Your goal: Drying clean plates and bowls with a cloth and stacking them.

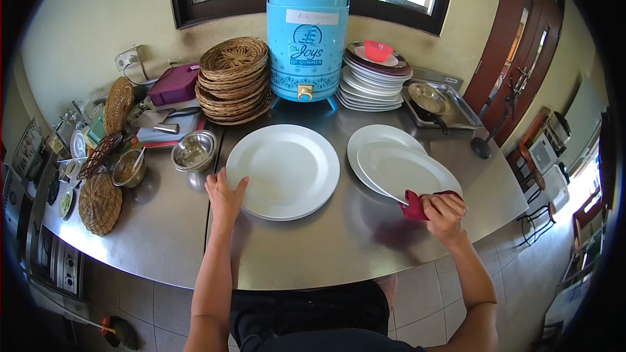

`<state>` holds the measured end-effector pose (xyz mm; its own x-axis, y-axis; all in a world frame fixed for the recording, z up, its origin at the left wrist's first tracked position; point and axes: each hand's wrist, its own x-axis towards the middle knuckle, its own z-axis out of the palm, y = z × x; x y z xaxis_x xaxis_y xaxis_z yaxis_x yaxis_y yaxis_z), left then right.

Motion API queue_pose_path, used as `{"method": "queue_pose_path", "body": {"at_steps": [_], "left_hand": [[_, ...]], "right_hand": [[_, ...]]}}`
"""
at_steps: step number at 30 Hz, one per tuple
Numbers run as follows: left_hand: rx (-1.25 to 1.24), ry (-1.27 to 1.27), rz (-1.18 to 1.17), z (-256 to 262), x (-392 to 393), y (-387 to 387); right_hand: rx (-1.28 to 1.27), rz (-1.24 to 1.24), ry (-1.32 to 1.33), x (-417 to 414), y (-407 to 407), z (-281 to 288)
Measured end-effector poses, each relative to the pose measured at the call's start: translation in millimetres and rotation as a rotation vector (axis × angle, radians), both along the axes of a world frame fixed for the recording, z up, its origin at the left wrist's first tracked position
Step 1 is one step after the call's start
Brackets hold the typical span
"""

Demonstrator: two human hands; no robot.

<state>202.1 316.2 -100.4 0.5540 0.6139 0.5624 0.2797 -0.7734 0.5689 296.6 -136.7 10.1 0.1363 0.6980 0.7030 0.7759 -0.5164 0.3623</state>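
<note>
Two or more round white plates (282, 171) lie stacked in front of me, and my left hand (226, 195) rests at their left rim, thumb over the edge and fingers along the side. My right hand (444, 214) grips the near edge of an oval white plate (408, 168) through a dark red cloth (415, 206). That oval plate is tilted and overlaps another white plate (359, 156) lying on the steel table (303, 254). The cloth and fingers hide part of the oval plate's rim.
Behind stand woven baskets (232, 83), a blue drink dispenser (307, 49), stacked plates (371, 88) and a metal tray (455, 102) holding a pan. To the left are metal bowls (194, 151), a bowl with a spoon (129, 168), a wicker piece (100, 203) and a purple box (173, 84). A black ladle (481, 146) lies right.
</note>
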Motion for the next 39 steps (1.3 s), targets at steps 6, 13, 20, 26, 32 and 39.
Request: {"method": "queue_pose_path", "body": {"at_steps": [6, 13, 20, 26, 32, 39], "left_hand": [[-0.108, 0.056, 0.01, 8, 3, -1], [-0.438, 0.012, -0.051, 19, 1, 4], [-0.528, 0.069, 0.011, 27, -13, 2], [-0.691, -0.312, -0.213, 18, -23, -4], [-1.096, -0.597, -0.399, 22, -23, -21], [-1.326, -0.666, -0.389, 38, -28, -28]], "right_hand": [[-0.011, 0.005, -0.011, 11, 1, -23], [-0.013, 0.011, -0.04, 24, 10, -44], [-0.074, -0.012, 0.003, 43, 21, -55], [-0.163, -0.006, 0.117, 51, 22, -61], [-0.214, 0.052, 0.343, 29, 22, -41], [0.386, -0.267, 0.812, -17, 12, -34]]}}
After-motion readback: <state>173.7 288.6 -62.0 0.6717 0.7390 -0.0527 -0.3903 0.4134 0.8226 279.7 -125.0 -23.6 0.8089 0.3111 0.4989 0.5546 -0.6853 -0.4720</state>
